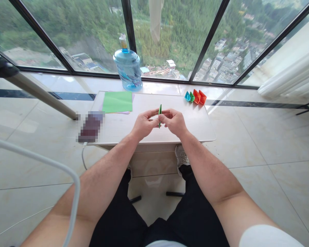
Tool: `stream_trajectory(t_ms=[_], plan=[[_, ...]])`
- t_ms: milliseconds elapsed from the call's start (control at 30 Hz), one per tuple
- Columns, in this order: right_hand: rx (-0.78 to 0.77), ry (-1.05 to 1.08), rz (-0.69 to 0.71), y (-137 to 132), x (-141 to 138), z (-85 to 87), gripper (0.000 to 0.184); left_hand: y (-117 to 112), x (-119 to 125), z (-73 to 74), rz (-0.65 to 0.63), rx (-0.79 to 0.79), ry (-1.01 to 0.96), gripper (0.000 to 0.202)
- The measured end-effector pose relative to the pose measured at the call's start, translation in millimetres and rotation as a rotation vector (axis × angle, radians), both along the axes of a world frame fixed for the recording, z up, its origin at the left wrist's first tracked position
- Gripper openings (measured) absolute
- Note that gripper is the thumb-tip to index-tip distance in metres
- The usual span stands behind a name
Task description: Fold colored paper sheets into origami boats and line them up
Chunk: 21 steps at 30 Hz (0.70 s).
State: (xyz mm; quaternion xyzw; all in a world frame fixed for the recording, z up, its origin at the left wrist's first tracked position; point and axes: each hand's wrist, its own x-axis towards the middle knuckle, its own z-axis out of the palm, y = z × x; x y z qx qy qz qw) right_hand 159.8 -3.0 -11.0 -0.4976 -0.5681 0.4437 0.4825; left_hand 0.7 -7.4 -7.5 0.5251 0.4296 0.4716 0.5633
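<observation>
A small folded green paper (160, 110) stands on edge between my two hands, above the middle of the low white table (121, 128). My left hand (145, 124) grips it from the left with thumb and fingers. From the other side my right hand (174, 121) pinches the same paper, its thumb lying against the near part. Part of the paper is hidden behind the fingers. To the left lies a stack of flat square sheets, a green sheet (117, 102) on top. Several small folded paper boats (198, 96) in blue, green and red stand at the table's far right corner.
Behind the table a large blue water bottle (128, 70) stands by the window. A phone-like blurred object (91, 127) with a cable lies at the left edge. A grey pole (48, 96) and a white curved tube (67, 168) rise at the left.
</observation>
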Motion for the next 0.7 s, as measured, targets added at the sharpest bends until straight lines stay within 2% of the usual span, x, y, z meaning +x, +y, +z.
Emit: stream_trajectory(t_ms=[133,233,367,500,700], plan=[[0.017,-0.053,0.000,0.5,0.2,-2.5,0.029,0.5,0.9,-0.7,0.029,0.005,-0.003,0.054],[0.134,-0.228,-0.044,-2.8,-0.5,-4.6,0.021,1.3,3.7,-5.7,0.060,0.023,0.003,0.048],[0.269,-0.478,-0.102,-9.0,-3.8,-5.4,0.024,1.1,8.0,-14.0,0.102,0.084,0.097,0.047],[0.304,-0.629,-0.133,-11.4,-7.2,-5.2,0.025,-2.3,11.1,-14.3,0.143,0.118,0.233,0.049],[0.328,-0.717,-0.141,-11.9,-9.2,-5.7,0.025,-5.7,10.5,-10.2,0.141,0.094,0.366,0.051]])
